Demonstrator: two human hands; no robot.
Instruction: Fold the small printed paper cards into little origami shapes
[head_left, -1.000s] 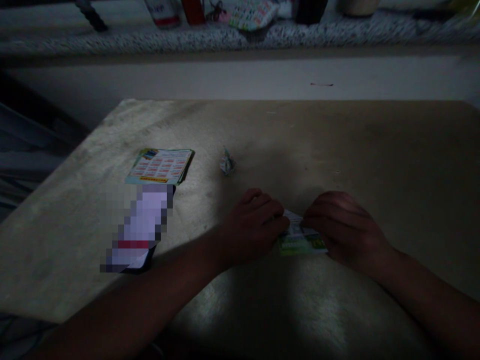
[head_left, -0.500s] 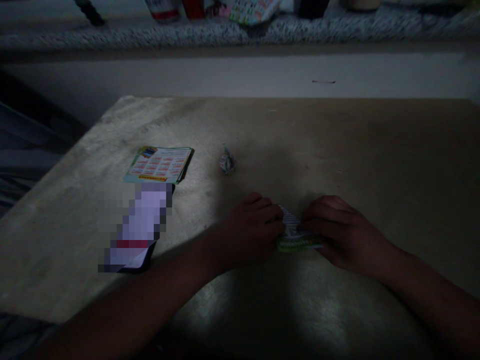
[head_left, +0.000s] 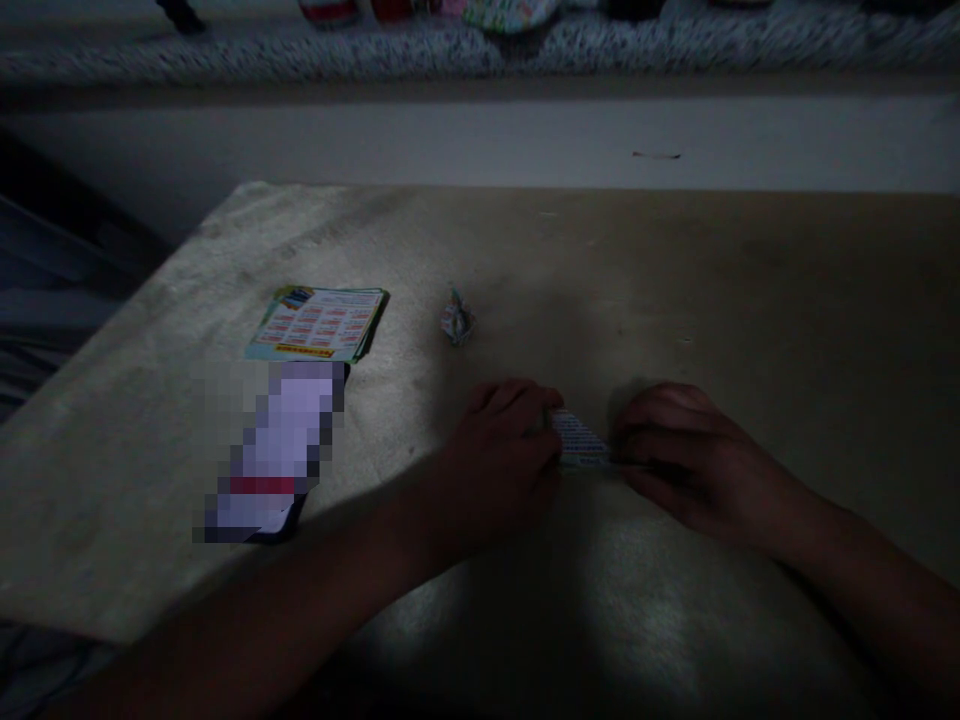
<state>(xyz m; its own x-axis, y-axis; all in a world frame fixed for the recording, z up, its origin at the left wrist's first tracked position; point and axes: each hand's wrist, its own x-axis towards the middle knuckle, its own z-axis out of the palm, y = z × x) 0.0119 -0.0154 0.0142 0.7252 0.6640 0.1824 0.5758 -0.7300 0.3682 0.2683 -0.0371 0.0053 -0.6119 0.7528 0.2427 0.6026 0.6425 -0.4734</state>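
Note:
A small printed paper (head_left: 579, 440), folded to a triangular shape, lies low over the table between my two hands. My left hand (head_left: 514, 450) is closed on its left side, the fingers curled and hiding that part. On the other side, my right hand (head_left: 679, 455) pinches the paper's right tip between thumb and fingers. Beyond my left hand a small folded paper piece (head_left: 456, 320) stands on the table. Farther left lies a stack of printed cards (head_left: 322, 322) with a calendar-like grid on the top one.
A phone (head_left: 281, 450) with a lit, blurred screen lies left of my left forearm. The table (head_left: 750, 270) meets a pale wall (head_left: 450, 140) at the back. Above that, a speckled stone ledge (head_left: 247, 58) bears several items, cut off by the frame's top.
The green-edged lower strip of the paper no longer shows, and the visible paper is a smaller triangle. My right hand has shifted slightly right. The view has tilted down a little.

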